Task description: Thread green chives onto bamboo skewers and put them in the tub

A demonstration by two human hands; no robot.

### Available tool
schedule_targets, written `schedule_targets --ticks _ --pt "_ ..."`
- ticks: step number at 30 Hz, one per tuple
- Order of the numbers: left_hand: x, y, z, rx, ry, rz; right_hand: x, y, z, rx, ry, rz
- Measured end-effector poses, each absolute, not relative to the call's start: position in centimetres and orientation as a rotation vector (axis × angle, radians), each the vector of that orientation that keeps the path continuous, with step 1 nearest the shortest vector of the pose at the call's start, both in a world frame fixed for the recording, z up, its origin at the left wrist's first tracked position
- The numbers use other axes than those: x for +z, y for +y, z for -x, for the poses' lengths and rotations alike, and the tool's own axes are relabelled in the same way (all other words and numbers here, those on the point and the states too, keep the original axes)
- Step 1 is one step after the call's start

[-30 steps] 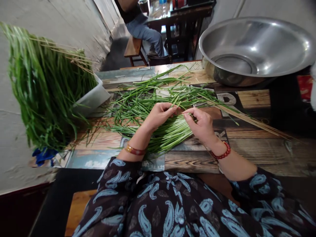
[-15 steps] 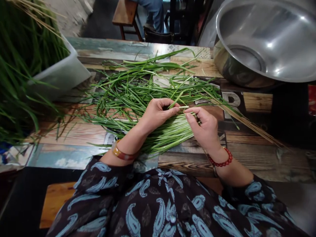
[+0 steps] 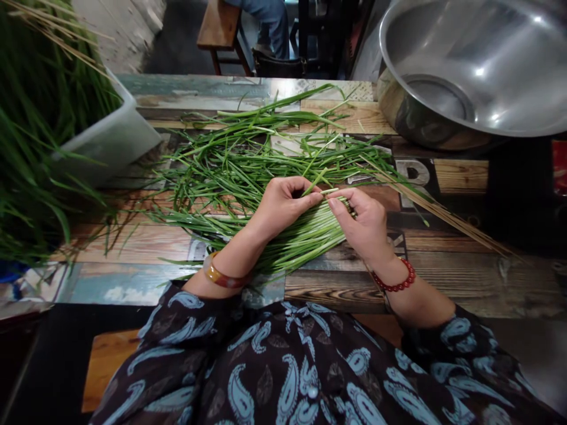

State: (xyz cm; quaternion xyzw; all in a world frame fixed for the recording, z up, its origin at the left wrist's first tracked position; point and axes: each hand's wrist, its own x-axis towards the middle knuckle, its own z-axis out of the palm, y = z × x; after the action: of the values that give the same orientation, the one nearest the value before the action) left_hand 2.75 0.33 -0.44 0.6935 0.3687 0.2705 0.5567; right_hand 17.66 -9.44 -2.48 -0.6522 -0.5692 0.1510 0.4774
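Between thumb and fingers, my left hand (image 3: 287, 198) pinches a Chinese chive stalk (image 3: 329, 190) close to its pale end. My right hand (image 3: 361, 221) is closed too, thumb against forefinger, right at that pale end. Below both hands lies a bundle of chives (image 3: 310, 236), its light stems lined up toward the right and partly covered by my fingers. Looser chives (image 3: 239, 159) spread in a tangle behind my hands, leaves toward the left.
A large steel basin (image 3: 443, 94) stands at the back right. At the left, a white plastic bin (image 3: 128, 127) is heaped with more chives. Thin straw-like strands (image 3: 460, 221) lie right of the pile. Beyond the table are a wooden stool (image 3: 219, 29) and a person's leg (image 3: 277, 26).
My right hand has shifted slightly left, its fingertips now closer to my left hand at the chive's pale end. The view has moved slightly; the left hand keeps its pinch.
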Motion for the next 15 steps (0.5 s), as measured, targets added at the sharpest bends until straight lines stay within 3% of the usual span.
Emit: schedule_targets --ticks 15 --pt "-0.46 0.28 -2.73 0.654 0.863 -1.650 -2.41 -9.35 -17.59 0.380 -1.384 1.628"
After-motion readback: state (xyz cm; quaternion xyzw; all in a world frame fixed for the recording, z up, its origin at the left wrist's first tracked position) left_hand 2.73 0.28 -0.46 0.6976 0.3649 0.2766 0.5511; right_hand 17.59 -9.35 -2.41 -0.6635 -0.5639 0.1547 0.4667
